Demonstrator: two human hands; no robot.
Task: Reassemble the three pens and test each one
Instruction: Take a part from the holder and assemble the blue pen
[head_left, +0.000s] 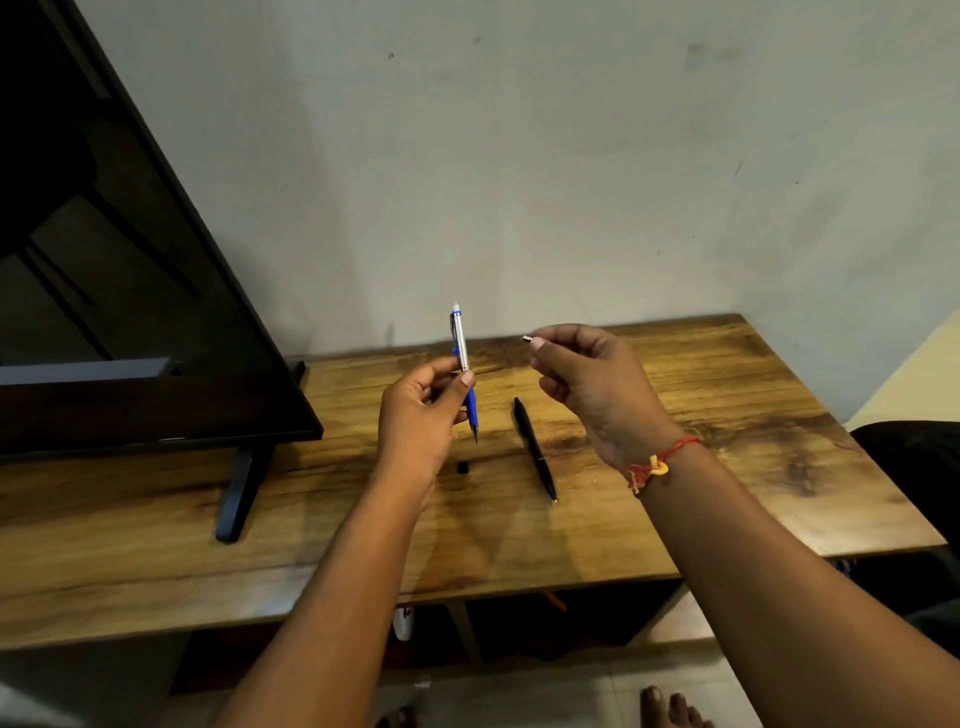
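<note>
My left hand (421, 415) pinches a blue and silver pen (464, 364) at its middle and holds it nearly upright above the wooden table (727, 415), tip pointing down. My right hand (592, 384), a red thread on its wrist, pinches a tiny silvery part (528, 338) between thumb and forefinger, to the right of the pen's upper end and apart from it. A black pen (535, 449) lies on the table below, between the two hands. A small black piece (463, 468) lies on the table near my left wrist.
A large dark TV screen (119, 291) on a black foot (239, 499) stands at the table's left. A grey wall rises right behind the table. A dark object (909, 467) sits off the right edge. Bare toes show on the floor below.
</note>
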